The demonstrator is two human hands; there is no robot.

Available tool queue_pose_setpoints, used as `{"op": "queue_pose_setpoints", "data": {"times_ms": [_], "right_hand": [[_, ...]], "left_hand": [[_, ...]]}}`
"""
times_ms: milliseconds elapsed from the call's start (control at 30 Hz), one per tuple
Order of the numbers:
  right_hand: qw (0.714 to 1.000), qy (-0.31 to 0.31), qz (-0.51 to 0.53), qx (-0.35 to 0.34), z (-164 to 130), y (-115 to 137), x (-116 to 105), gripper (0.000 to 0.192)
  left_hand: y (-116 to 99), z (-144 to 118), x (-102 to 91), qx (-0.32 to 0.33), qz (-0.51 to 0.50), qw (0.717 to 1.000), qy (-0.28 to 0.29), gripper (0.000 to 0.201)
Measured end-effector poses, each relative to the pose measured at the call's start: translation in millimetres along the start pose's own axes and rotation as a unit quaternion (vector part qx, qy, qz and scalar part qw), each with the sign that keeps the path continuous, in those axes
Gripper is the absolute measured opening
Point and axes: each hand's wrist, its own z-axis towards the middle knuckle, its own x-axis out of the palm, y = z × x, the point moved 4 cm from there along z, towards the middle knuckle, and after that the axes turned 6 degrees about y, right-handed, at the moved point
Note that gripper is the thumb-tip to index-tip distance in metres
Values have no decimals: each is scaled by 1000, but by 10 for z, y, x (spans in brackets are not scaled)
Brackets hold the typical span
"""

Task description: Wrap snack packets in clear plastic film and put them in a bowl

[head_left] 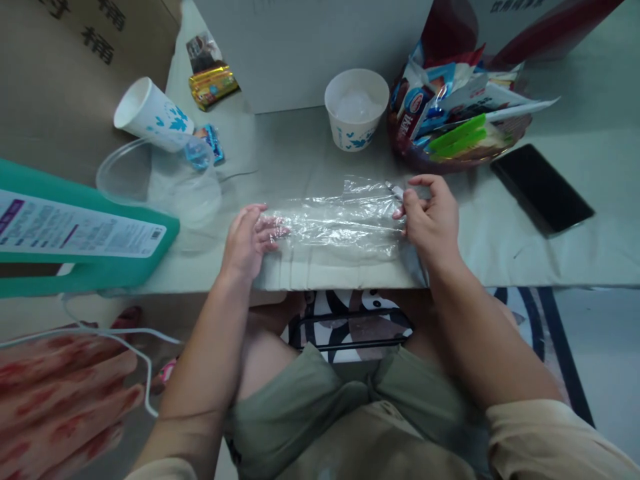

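A crinkled clear plastic bag (pixel 333 223) stretches between my two hands above the table's front edge. My left hand (pixel 247 240) is at the bag's left end, its fingers spread and partly seen through the film. At the right end, my right hand (pixel 433 217) is closed, thumb against forefinger. A slim white pen-like thing (pixel 395 191) with a narrow grey tip sticks out of its grip toward the upper left. The right hand's lower fingers touch the bag's edge; whether they pinch it I cannot tell.
Behind the bag stands a paper bowl (pixel 357 113), beside a basket of packaged snacks (pixel 460 113). A black phone (pixel 543 189) lies at right. At left are a tipped paper cup (pixel 153 113), a clear plastic lid (pixel 150 173), wrapped snacks (pixel 213 85) and a green jug (pixel 80 233).
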Motion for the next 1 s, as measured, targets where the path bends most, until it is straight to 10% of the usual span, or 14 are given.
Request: {"op": "queue_pose_setpoints", "data": {"times_ms": [200, 467, 667, 833, 1000], "right_hand": [[998, 27, -49, 34, 18, -41, 7, 28], [985, 78, -149, 33, 3, 24, 48, 43], [981, 93, -169, 0, 0, 27, 58, 48], [974, 116, -193, 0, 9, -6, 61, 53], [952, 138, -268, -48, -37, 8, 84, 64]], "left_hand": [[-20, -54, -61, 148, 226, 945, 184, 100], [-140, -16, -17, 132, 128, 983, -3, 28], [-264, -78, -72, 153, 131, 970, -134, 31], [-292, -125, -63, -3, -4, 996, -88, 38], [-227, -104, -191, -20, 177, 979, -98, 42]]}}
